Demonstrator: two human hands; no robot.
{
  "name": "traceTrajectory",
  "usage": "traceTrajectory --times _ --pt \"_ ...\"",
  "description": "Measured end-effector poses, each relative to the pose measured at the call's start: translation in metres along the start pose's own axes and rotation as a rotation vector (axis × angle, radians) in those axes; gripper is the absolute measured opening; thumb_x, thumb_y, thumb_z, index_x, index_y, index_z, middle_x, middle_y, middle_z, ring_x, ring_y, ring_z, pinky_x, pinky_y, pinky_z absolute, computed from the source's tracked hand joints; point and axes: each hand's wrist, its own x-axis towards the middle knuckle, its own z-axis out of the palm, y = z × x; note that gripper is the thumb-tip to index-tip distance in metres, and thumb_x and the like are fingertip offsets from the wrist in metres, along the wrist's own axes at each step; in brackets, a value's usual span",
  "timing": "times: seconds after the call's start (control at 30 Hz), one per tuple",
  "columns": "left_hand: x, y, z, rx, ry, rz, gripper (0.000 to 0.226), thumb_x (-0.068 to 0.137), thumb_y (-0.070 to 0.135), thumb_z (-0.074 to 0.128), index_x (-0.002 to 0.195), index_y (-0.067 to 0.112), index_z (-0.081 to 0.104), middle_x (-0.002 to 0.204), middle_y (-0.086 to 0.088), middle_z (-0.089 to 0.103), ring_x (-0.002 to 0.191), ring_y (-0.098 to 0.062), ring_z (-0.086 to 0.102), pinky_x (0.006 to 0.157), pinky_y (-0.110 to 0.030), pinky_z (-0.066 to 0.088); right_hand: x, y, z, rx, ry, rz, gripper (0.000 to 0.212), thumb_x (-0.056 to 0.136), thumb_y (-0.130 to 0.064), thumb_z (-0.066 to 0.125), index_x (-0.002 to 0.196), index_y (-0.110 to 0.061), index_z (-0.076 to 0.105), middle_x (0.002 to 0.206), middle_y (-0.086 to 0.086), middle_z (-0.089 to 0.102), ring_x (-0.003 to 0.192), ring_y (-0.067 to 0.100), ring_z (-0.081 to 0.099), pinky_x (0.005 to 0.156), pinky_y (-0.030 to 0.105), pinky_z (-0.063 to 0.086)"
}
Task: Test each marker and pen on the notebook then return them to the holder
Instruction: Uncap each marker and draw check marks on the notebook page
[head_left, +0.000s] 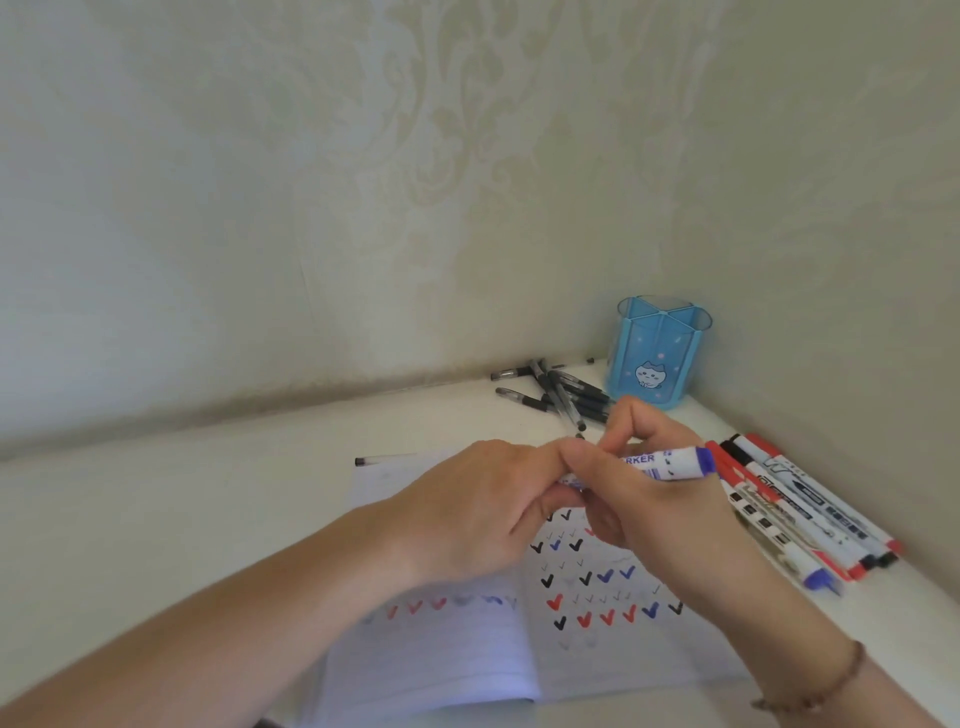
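- Both hands are closing on one blue marker (670, 462) above the open notebook (597, 644): the right hand (644, 499) is pinching its barrel, while the left hand (483, 509) is curling its grip around the near end, where the cap or tip is hidden by the fingers
- Judging from this, the cap is being pulled off or pushed on; which of the two I cannot tell
- Rows of black, red and blue ticks are filling the right page, so testing is looking well along
- Next, the marker is needing either a stroke on a bare patch of page or a trip to the blue holder (658, 353), which is standing empty in the far corner by the wall
- Other markers (795, 509) are lying in a row just right of the notebook, near the wall, and black pens (561, 392) are lying heaped just left of the holder
- Open tabletop (182, 499) is stretching away to the left, giving the freest room
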Motion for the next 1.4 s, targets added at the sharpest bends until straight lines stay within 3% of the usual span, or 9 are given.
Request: traceTrajectory --times 0.13,0.4,0.57,0.67,0.77,0.93,1.1,1.23,1.4 --pt "-0.009 -0.002 -0.007 -0.197 -0.079 0.006 0.008 0.101 0.028 0.046 0.105 0.032 0.053 0.045 0.012 0.033 0.039 -0.011 0.031 0.045 -0.014 0.022 -0.004 -0.006 -0.008 -0.081 -0.158 -0.093 0.035 0.079 -0.013 0.066 0.058 -0.022 0.040 0.042 0.004 0.042 0.035 0.014 0.032 0.042 0.020 0.029" --pt "-0.018 -0.009 -0.007 -0.479 0.018 -0.069 0.036 0.091 0.061 0.044 0.103 0.028 0.051 0.061 -0.003 0.044 0.053 -0.013 0.033 0.052 -0.024 0.029 -0.004 -0.011 -0.017 -0.111 -0.141 -0.159 0.015 0.071 -0.030 0.071 0.071 -0.019 0.061 0.043 0.000 0.053 0.034 0.015 0.036 0.039 0.021 0.028" --pt "-0.022 -0.032 0.009 -0.399 0.253 -0.214 0.032 0.094 0.006 0.031 0.118 0.021 0.046 0.082 0.005 0.050 0.065 -0.019 0.040 0.061 -0.036 0.038 0.001 -0.030 -0.037 0.066 -0.099 -0.156 0.026 0.071 -0.036 0.078 0.084 -0.013 0.076 0.058 0.019 0.065 0.049 0.035 0.062 0.041 0.023 0.041" --pt "-0.025 -0.040 0.015 -0.329 0.243 -0.212 0.030 0.098 0.007 0.044 0.120 0.029 0.048 0.093 0.011 0.058 0.079 -0.017 0.054 0.073 -0.029 0.047 -0.002 -0.027 -0.033 -0.215 0.016 -0.048 0.024 0.066 -0.035 0.077 0.057 -0.018 0.063 0.044 0.006 0.055 0.041 0.025 0.051 0.039 0.020 0.035" --pt "-0.026 -0.040 0.017 -0.328 0.190 -0.206 0.034 0.091 0.006 0.063 0.113 0.032 0.057 0.094 0.014 0.066 0.088 -0.006 0.061 0.079 -0.015 0.047 -0.021 -0.012 -0.031 -0.433 -0.017 0.076 0.023 0.078 -0.023 0.075 0.062 -0.020 0.059 0.041 0.003 0.052 0.036 0.017 0.043 0.038 0.019 0.033" --pt "-0.025 -0.044 0.023 -0.315 0.202 -0.178 0.028 0.085 0.015 0.072 0.104 0.035 0.065 0.094 0.016 0.069 0.086 -0.009 0.064 0.074 -0.031 0.051 -0.045 0.018 -0.035 -0.337 0.060 0.174 0.032 0.078 -0.003 0.075 0.055 -0.004 0.052 0.044 0.006 0.054 0.039 0.014 0.042 0.042 0.020 0.030" --pt "-0.026 -0.046 0.020 -0.430 0.279 -0.163 0.023 0.092 0.013 0.059 0.108 0.030 0.063 0.091 0.011 0.067 0.056 -0.014 0.060 0.059 -0.022 0.050 -0.044 0.026 -0.033 -0.406 0.138 0.158 0.042 0.078 0.002 0.068 0.053 0.001 0.035 0.040 -0.001 0.049 0.040 0.011 0.031 0.040 0.017 0.026" --pt "-0.027 -0.046 0.022 -0.393 0.267 -0.195 0.029 0.081 0.031 0.071 0.107 0.038 0.062 0.097 0.014 0.067 0.076 -0.022 0.068 0.075 -0.032 0.055 -0.045 0.028 -0.034 -0.500 0.099 0.115 0.041 0.077 0.000 0.070 0.054 0.001 0.036 0.051 0.015 0.034 0.048 0.017 0.029 0.045 0.025 0.023" --pt "-0.027 -0.047 0.023 -0.375 0.271 -0.190 0.031 0.077 0.026 0.079 0.102 0.037 0.064 0.097 0.014 0.069 0.088 -0.015 0.068 0.082 -0.033 0.053 -0.045 0.029 -0.034 -0.546 0.045 0.090 0.042 0.075 0.001 0.071 0.053 0.000 0.036 0.049 0.005 0.030 0.046 0.012 0.026 0.044 0.021 0.021"
